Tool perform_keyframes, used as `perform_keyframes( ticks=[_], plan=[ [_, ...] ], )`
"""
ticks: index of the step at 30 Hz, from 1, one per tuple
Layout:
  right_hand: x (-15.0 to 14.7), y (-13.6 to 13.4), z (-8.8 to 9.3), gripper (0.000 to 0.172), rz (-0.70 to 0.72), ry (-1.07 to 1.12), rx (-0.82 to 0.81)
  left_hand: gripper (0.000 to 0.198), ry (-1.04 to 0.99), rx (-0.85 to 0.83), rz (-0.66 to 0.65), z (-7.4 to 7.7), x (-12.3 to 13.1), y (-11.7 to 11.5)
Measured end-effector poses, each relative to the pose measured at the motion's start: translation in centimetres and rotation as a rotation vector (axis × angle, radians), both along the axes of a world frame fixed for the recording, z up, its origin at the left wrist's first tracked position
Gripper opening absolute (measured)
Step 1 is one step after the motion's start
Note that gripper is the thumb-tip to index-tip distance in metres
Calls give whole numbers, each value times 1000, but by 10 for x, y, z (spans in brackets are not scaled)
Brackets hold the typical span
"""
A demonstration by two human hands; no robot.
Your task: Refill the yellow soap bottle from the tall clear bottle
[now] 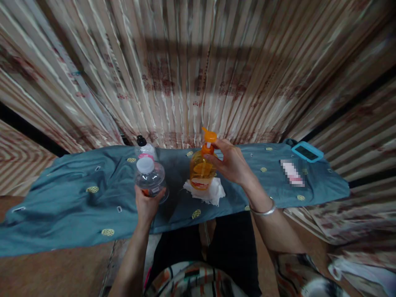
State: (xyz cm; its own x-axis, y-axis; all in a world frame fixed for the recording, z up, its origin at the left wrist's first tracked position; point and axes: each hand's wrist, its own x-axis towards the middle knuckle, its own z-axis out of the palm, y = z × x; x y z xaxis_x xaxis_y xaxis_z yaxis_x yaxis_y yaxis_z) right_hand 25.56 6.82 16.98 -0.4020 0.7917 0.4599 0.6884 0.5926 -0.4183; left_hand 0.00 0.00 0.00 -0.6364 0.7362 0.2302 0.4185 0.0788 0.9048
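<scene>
My left hand [145, 204] is wrapped round a clear plastic bottle [150, 177] with a white cap, held just above the blue cloth-covered table [77, 198]. My right hand [230, 163] grips the neck of an orange pump bottle [201, 167], fingers closed just under its orange pump head. That bottle stands on a crumpled white tissue [206, 192] at the middle of the table. A silver bangle sits on my right wrist.
Behind the clear bottle stands a white bottle with a black cap [144, 147]. At the right end of the cloth lie a blurred pink item [291, 172] and a turquoise-framed device [307, 151]. Striped curtains [198, 70] hang close behind the table.
</scene>
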Motion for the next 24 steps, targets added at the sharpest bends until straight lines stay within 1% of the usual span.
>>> perform_keyframes(
  ticks=[4,7,9,11,13,15,18,20,22,24],
  plan=[
    [17,-5,-6,18,16,42,23,73,6,1,21,-3,-1,0],
    [23,-6,-16,18,2,41,-13,75,-7,-14,18,-6,-1,1],
    [26,-6,-23,22,-6,51,-40,80,-31,-31,-4,-7,0,1],
    [27,-7,-28,27,-3,81,-38,91,-41,13,-39,-6,1,-4],
    [28,-9,-31,30,2,110,-32,107,-10,109,-69,-3,1,-15],
    [28,-11,-33,32,-12,146,-49,119,58,170,-75,3,2,-32],
    [27,-11,-36,34,-38,232,-103,121,215,252,-78,13,5,-60],
    [25,-10,-39,35,-38,292,-124,120,289,321,-123,19,10,-73],
    [23,-10,-41,36,-45,337,-136,118,312,353,-159,22,15,-78],
    [22,-10,-44,38,-55,365,-130,117,285,337,-172,22,20,-75]
  ],
)
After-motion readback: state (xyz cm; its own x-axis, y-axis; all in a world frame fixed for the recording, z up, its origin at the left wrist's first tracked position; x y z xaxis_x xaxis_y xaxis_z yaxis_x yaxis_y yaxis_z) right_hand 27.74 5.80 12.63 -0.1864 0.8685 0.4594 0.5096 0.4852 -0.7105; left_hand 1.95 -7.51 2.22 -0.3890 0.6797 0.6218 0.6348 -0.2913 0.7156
